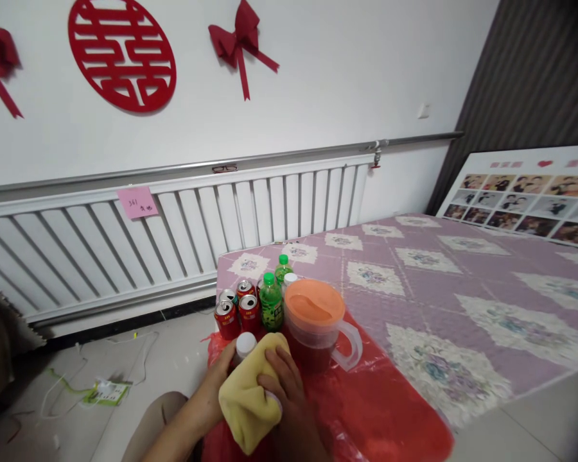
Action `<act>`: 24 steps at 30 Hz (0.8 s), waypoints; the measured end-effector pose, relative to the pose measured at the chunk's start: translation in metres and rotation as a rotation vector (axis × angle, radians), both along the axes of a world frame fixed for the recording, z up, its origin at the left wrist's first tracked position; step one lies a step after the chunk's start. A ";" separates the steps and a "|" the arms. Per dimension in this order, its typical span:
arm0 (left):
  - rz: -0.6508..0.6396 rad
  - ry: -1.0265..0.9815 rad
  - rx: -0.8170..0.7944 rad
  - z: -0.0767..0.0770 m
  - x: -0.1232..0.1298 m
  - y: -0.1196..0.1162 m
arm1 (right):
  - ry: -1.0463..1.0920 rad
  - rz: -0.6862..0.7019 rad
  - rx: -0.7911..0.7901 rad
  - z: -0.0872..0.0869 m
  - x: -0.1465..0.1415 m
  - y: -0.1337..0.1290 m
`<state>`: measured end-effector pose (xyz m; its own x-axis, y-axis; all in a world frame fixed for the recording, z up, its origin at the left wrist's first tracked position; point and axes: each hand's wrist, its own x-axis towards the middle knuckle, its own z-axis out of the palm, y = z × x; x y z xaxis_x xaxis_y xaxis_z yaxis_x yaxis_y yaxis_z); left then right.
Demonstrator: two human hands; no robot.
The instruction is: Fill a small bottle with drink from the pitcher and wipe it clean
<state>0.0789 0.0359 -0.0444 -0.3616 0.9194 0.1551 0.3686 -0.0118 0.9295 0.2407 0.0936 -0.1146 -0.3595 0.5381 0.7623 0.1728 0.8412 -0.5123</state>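
Note:
A white-capped bottle [245, 345] stands close to me, its body mostly hidden. My left hand [220, 378] is wrapped round its left side. A folded yellow cloth [250, 401] lies against the bottle's right side, with my right hand [285, 378] closed over it. Just beyond are several opened red cans [249, 312] and a green-capped bottle with a green label [271, 303]. A second green-capped bottle [284, 266] is behind it. Right of the bottles is a clear pitcher [313, 327] with an orange lid and a handle.
Red plastic sheeting [380, 404] lies under the items, beside a purple patterned cover [409, 289]. A white radiator [250, 212] runs along the wall behind. A photo board [525, 199] leans at the right. Cords and a green packet [106, 393] lie on the floor at left.

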 end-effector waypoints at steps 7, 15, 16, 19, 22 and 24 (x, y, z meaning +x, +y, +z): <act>-0.194 -0.058 -0.004 -0.006 -0.014 0.005 | -0.099 0.073 -0.160 0.005 0.014 -0.005; -0.272 -0.004 -0.044 0.002 -0.020 0.004 | 0.145 0.147 -0.423 -0.011 0.019 0.000; -0.278 0.000 -0.049 0.003 -0.020 0.004 | 0.257 0.139 -0.490 -0.012 0.019 -0.001; -0.279 -0.010 -0.050 0.004 -0.018 0.005 | 0.476 0.101 -0.554 -0.008 0.014 -0.003; -0.194 0.043 -0.002 0.006 -0.011 0.006 | 0.458 0.068 -0.411 -0.003 0.005 -0.003; -0.126 0.096 0.019 0.008 -0.008 0.007 | 0.351 0.057 -0.271 -0.002 -0.002 0.000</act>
<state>0.0714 0.0429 -0.0363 -0.2262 0.9531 0.2013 0.4505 -0.0809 0.8891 0.2388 0.0941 -0.1170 -0.1393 0.7219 0.6779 -0.0939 0.6718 -0.7347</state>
